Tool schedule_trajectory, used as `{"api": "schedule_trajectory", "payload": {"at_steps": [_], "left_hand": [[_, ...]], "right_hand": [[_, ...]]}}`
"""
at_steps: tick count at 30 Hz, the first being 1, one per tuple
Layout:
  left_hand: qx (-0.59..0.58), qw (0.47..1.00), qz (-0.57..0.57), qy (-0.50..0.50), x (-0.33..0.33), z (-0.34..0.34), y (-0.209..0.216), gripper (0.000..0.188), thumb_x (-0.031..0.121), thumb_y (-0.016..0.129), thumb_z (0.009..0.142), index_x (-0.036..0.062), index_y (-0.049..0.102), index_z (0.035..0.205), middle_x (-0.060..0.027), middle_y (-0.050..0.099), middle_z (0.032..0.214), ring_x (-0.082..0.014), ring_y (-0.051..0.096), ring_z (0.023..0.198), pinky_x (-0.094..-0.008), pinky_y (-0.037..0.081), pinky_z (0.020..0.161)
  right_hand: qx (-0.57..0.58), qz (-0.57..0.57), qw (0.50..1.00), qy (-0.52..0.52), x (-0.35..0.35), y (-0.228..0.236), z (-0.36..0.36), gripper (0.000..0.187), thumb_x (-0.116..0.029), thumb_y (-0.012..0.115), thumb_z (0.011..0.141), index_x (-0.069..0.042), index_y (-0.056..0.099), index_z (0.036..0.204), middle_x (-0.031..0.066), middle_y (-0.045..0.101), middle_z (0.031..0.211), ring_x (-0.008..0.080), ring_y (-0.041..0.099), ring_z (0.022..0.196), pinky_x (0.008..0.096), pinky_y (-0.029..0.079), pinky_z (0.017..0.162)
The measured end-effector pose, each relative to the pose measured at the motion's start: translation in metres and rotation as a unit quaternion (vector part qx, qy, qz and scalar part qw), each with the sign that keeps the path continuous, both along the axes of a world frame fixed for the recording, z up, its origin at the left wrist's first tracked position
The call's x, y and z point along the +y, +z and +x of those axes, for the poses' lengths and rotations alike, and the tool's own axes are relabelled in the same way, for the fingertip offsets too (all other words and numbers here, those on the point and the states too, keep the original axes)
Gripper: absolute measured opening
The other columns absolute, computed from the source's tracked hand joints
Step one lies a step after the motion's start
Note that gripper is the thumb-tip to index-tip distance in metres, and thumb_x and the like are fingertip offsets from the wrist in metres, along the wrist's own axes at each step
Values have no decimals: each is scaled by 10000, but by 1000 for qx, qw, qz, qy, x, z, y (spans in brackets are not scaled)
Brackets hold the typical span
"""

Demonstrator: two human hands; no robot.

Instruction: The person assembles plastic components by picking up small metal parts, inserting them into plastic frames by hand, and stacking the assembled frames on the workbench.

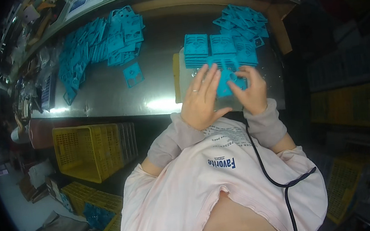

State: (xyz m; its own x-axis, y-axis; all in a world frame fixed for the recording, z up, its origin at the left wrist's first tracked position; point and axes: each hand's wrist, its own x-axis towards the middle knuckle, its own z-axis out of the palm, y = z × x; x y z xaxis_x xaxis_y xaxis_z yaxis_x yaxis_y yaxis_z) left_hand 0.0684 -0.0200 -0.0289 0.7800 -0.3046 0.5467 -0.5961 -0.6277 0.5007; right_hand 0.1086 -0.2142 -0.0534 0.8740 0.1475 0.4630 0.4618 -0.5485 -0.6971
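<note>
A flat blue plastic frame (224, 86) with cut-out holes lies between my two hands, near the front edge of the bench. Stretched out flat, the fingers of my left hand (200, 99) rest along its left side, with the thumb spread apart. My right hand (254, 90) is bent around the right side of the same frame, thumb and fingers gripping it. Just beyond my fingertips stand neat stacks of matching blue frames (196, 45), and another stack (222, 45) sits beside them. My palms and the frame's edges hide part of the nearest pieces.
A large loose heap of blue frames (112, 37) covers the bench's far left, with one single frame (133, 75) in front of it. Another loose heap (245, 19) lies at the far right. Yellow crates (75, 151) stand below left. A black cable (264, 166) hangs over my shirt.
</note>
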Motion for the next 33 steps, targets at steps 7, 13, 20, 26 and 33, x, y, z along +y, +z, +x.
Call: {"api": "schedule_trajectory", "payload": {"at_steps": [7, 13, 20, 26, 33], "left_hand": [[41, 998, 16, 35, -2, 9, -20, 1006, 285, 889, 625, 0, 359, 1431, -209, 369, 1478, -440, 315, 1382, -540, 316, 1104], [62, 996, 21, 59, 0, 13, -27, 957, 257, 881, 649, 10, 368, 1418, -219, 382, 1451, -442, 338, 1362, -537, 322, 1097], [81, 994, 7, 69, 5, 13, -37, 895, 226, 855, 686, -3, 379, 1408, -236, 391, 1432, -454, 360, 1337, -531, 325, 1093], [97, 993, 6, 68, 10, 15, -47, 848, 214, 840, 702, -4, 402, 1395, -231, 401, 1426, -451, 373, 1326, -524, 334, 1089], [90, 986, 33, 140, 67, 53, -116, 657, 160, 782, 758, 32, 482, 1328, -206, 497, 1349, -411, 463, 1259, -482, 388, 1051]], "right_hand": [[-23, -171, 967, -188, -90, -93, 111, 438, -213, 822, 719, -54, 610, 1068, 84, 691, 967, 308, 598, 945, 419, 443, 850], [26, -239, 954, -176, -87, -114, 143, 434, -212, 815, 724, -58, 614, 1077, 77, 693, 949, 287, 591, 985, 425, 428, 877], [63, -292, 941, -158, -87, -117, 160, 433, -220, 810, 728, -52, 625, 1082, 94, 704, 949, 289, 602, 1007, 444, 422, 883], [193, -310, 926, -97, -97, -104, 174, 444, -194, 798, 739, -66, 629, 1128, 119, 706, 1021, 311, 609, 1051, 478, 433, 884], [143, -232, 955, -120, -107, -102, 158, 499, -125, 761, 793, -48, 594, 1258, 190, 669, 1130, 361, 595, 1113, 487, 429, 986]]}}
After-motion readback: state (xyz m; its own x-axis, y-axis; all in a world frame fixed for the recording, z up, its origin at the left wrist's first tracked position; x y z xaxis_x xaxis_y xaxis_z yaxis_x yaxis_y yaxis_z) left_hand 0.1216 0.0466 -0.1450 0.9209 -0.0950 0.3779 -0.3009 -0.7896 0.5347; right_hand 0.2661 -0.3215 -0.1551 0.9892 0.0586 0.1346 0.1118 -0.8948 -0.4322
